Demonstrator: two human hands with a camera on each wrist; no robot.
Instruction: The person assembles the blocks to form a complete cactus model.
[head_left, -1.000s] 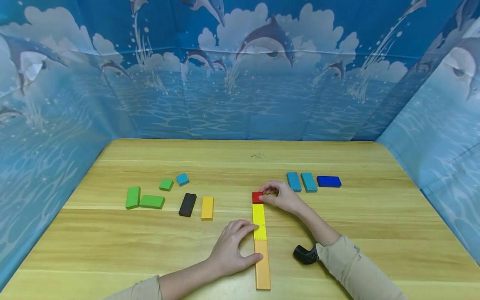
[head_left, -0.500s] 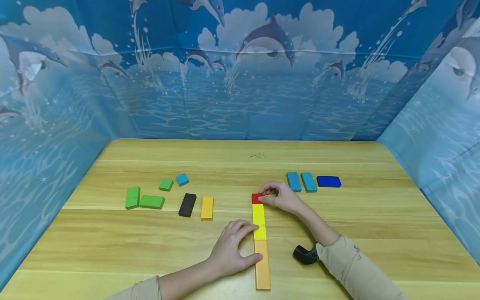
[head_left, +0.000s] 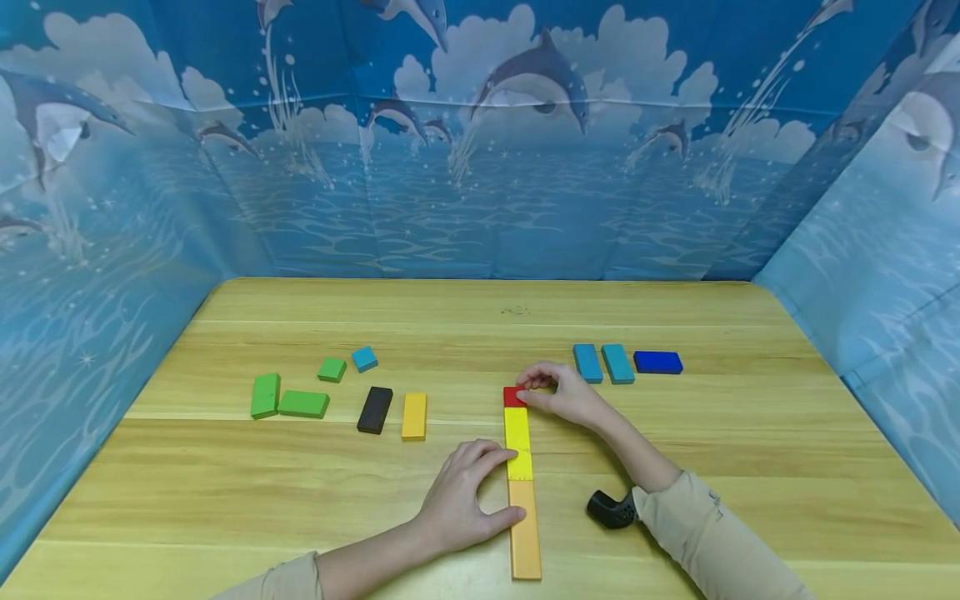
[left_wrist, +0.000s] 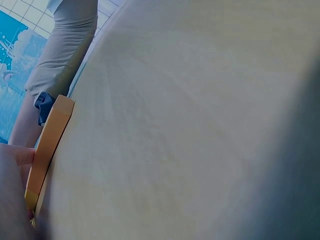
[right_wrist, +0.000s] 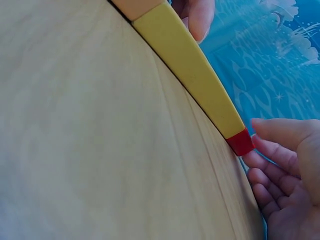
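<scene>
1. The left hand [head_left: 463, 498] has thumb and index finger spread, touching the orange block [head_left: 527, 546] and yellow block [head_left: 517, 432] respectively.
2. The right hand [head_left: 568, 396] pinches the red block [head_left: 511, 397].
3. Red, yellow and orange lie end to end on the wood-grain table [head_left: 300, 500], orange nearest the person.

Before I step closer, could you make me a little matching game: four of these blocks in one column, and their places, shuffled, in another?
1. red block
2. dark blue block
3. black block
4. long orange bar

A. just left of the amber block
B. lowest block in the head view
C. touched by the right hand
D. farthest right of the blocks

Pairs: 1-C, 2-D, 3-A, 4-B
</scene>
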